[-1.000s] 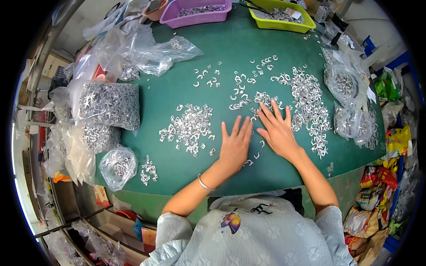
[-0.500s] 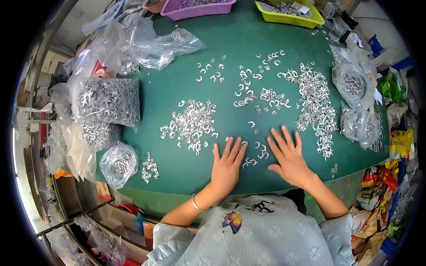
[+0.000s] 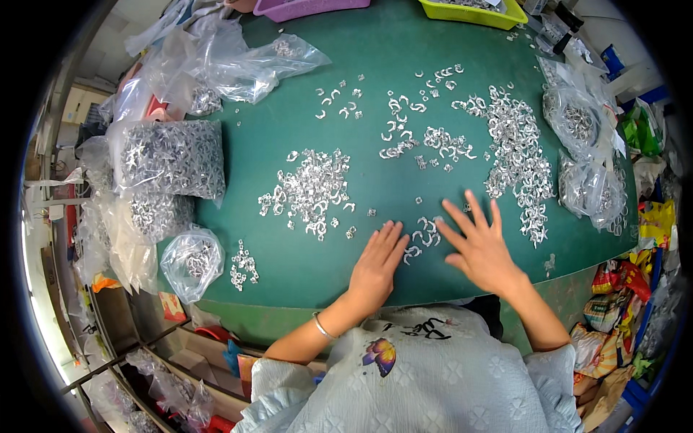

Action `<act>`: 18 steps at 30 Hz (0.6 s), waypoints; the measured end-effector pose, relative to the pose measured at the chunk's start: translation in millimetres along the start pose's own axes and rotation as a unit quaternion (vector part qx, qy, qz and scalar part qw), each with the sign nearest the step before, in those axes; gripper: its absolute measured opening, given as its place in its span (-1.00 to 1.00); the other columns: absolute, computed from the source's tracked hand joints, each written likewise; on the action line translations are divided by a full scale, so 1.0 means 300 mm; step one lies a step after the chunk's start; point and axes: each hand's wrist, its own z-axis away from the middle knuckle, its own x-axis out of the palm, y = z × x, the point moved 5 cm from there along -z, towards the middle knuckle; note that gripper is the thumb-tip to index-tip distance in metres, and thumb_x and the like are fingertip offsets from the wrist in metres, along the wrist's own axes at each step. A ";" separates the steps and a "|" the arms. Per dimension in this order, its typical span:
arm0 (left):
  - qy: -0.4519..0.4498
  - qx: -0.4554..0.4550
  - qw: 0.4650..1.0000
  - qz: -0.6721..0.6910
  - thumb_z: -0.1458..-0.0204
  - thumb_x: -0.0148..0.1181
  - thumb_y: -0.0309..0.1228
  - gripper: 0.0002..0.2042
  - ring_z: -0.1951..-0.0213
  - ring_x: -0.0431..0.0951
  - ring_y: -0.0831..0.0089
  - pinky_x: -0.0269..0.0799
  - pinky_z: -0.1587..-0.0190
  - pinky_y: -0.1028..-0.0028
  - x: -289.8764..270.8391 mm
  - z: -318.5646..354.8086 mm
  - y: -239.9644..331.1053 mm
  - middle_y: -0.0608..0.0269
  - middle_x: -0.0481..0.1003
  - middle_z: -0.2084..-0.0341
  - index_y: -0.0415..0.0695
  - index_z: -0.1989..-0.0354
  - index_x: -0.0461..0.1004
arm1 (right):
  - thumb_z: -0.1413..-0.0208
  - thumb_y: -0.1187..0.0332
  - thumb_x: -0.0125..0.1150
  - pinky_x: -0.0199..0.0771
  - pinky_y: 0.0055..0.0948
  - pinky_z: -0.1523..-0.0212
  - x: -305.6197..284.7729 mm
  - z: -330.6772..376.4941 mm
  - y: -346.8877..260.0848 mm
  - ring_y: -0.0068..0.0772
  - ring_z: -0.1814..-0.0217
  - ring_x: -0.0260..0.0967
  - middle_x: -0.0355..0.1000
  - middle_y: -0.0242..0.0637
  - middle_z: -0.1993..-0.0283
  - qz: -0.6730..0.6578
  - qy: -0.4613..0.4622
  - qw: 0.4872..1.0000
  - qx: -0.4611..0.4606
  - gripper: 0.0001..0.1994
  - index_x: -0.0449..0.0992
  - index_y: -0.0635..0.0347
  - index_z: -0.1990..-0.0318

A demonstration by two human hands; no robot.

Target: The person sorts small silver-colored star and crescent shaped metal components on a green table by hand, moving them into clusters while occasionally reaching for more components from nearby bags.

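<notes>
My left hand (image 3: 377, 267) lies flat on the green table, its fingers stretched out and fairly close together, beside a small group of curved silvery metal pieces (image 3: 426, 232). On the group's other side my right hand (image 3: 478, 247) rests open with fingers spread, its index finger and thumb nearest those pieces. Neither hand grips anything; whether pieces lie under the palms is hidden. Left of my left hand is a heap of small silvery pieces (image 3: 314, 186). A long pile of curved pieces (image 3: 516, 151) stretches beyond my right hand. Looser clusters (image 3: 447, 142) lie farther up the table.
Stuffed clear plastic bags (image 3: 173, 159) line the left side, with a small open bag (image 3: 193, 265) near the front. More bags (image 3: 588, 189) sit at the right edge. A purple basin (image 3: 310, 10) and a yellow-green basin (image 3: 476, 14) stand at the far edge.
My left hand has slid right, its fingers drawing closer together. The pieces between my hands have shifted right and are more bunched. My right hand has moved slightly right. The view has tilted slightly.
</notes>
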 end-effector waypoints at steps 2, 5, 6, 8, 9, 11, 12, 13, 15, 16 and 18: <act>-0.024 0.022 0.999 0.000 0.13 -0.03 -0.75 -0.46 -0.28 0.22 0.00 0.15 -0.29 0.08 0.017 0.014 0.016 -0.09 0.25 -0.22 -0.28 -0.15 0.34 | -0.01 0.13 0.26 -0.37 0.34 -0.36 0.015 0.030 -0.043 0.08 -0.53 -0.34 -0.04 -0.25 -0.44 -0.032 -0.024 0.999 -0.011 -0.44 0.37 0.02 -0.21; 0.038 -0.014 0.999 0.019 0.12 -0.04 -0.77 -0.46 -0.30 0.18 -0.04 0.06 -0.31 0.02 -0.019 0.000 0.002 -0.09 0.22 -0.24 -0.28 -0.15 0.33 | 0.03 0.15 0.31 -0.27 0.36 -0.33 0.003 0.041 -0.011 0.11 -0.52 -0.32 -0.04 -0.19 -0.43 -0.020 0.035 0.999 0.014 -0.42 0.39 -0.01 -0.20; 0.016 -0.007 1.000 0.020 0.10 -0.03 -0.76 -0.46 -0.31 0.16 -0.04 0.04 -0.32 0.02 -0.012 -0.012 0.014 -0.08 0.20 -0.26 -0.26 -0.17 0.32 | 0.04 0.15 0.32 -0.24 0.36 -0.32 -0.003 0.040 0.001 0.10 -0.51 -0.31 -0.03 -0.17 -0.43 -0.009 0.063 0.998 0.029 -0.42 0.39 -0.01 -0.19; -0.029 0.008 0.999 0.021 0.07 -0.01 -0.73 -0.46 -0.33 0.11 -0.04 -0.01 -0.33 0.00 0.017 -0.051 0.056 -0.06 0.16 -0.28 -0.24 -0.19 0.29 | 0.06 0.19 0.33 -0.23 0.35 -0.31 0.013 0.042 -0.014 0.11 -0.50 -0.28 -0.02 -0.12 -0.40 -0.027 0.055 0.998 0.012 -0.44 0.41 -0.02 -0.17; -0.047 0.017 0.999 -0.017 0.04 0.02 -0.69 -0.46 -0.36 0.04 -0.03 -0.07 -0.33 -0.05 0.048 -0.060 0.066 -0.04 0.09 -0.32 -0.20 -0.21 0.27 | 0.06 0.20 0.33 -0.25 0.34 -0.31 0.033 0.051 -0.023 0.11 -0.50 -0.28 -0.02 -0.12 -0.40 -0.033 0.049 0.998 0.007 -0.45 0.41 -0.03 -0.17; -0.080 0.025 0.996 -0.037 0.02 0.04 -0.66 -0.48 -0.36 0.04 -0.03 -0.07 -0.32 -0.08 0.066 -0.043 0.069 -0.05 0.08 -0.32 -0.20 -0.21 0.27 | 0.07 0.22 0.34 -0.26 0.34 -0.32 0.048 0.067 -0.013 0.11 -0.50 -0.26 -0.01 -0.11 -0.40 -0.024 0.051 0.998 0.016 -0.44 0.41 -0.06 -0.17; -0.096 0.029 0.994 -0.047 0.01 0.04 -0.65 -0.48 -0.36 0.04 -0.04 -0.07 -0.32 -0.09 0.075 -0.031 0.069 -0.05 0.08 -0.32 -0.19 -0.21 0.27 | 0.08 0.22 0.34 -0.26 0.34 -0.32 0.042 0.078 0.004 0.11 -0.50 -0.26 0.00 -0.12 -0.40 -0.015 0.066 0.997 0.035 -0.43 0.41 -0.06 -0.17; -0.100 0.031 0.994 -0.012 0.00 0.05 -0.63 -0.49 -0.36 0.03 -0.04 -0.07 -0.31 -0.10 0.075 -0.017 0.065 -0.05 0.07 -0.32 -0.20 -0.21 0.26 | 0.09 0.22 0.35 -0.25 0.34 -0.31 0.033 0.091 0.020 0.11 -0.50 -0.25 0.01 -0.12 -0.39 -0.006 0.080 0.995 0.055 -0.42 0.40 -0.06 -0.18; -0.109 0.034 0.992 0.057 -0.02 0.07 -0.60 -0.50 -0.36 0.03 -0.04 -0.07 -0.31 -0.12 0.059 0.003 0.060 -0.06 0.06 -0.32 -0.20 -0.21 0.26 | 0.11 0.20 0.36 -0.27 0.36 -0.32 0.023 0.113 0.018 0.10 -0.50 -0.27 0.00 -0.13 -0.41 -0.013 0.079 0.994 0.068 -0.37 0.37 -0.03 -0.21; -0.088 0.024 0.995 0.031 -0.02 0.08 -0.59 -0.49 -0.35 0.03 -0.05 -0.06 -0.30 -0.11 0.053 -0.008 0.061 -0.06 0.07 -0.32 -0.21 -0.21 0.26 | 0.10 0.19 0.36 -0.28 0.36 -0.32 0.034 0.117 0.018 0.10 -0.51 -0.28 -0.02 -0.14 -0.42 -0.017 0.063 0.996 0.065 -0.37 0.36 -0.02 -0.21; -0.047 0.001 0.999 -0.023 -0.02 0.10 -0.58 -0.49 -0.35 0.04 -0.06 -0.04 -0.30 -0.11 0.034 -0.040 0.085 -0.07 0.07 -0.32 -0.21 -0.22 0.25 | 0.10 0.18 0.35 -0.30 0.36 -0.32 0.063 0.127 0.020 0.11 -0.51 -0.30 -0.05 -0.15 -0.44 -0.027 0.030 0.998 0.058 -0.35 0.34 0.01 -0.22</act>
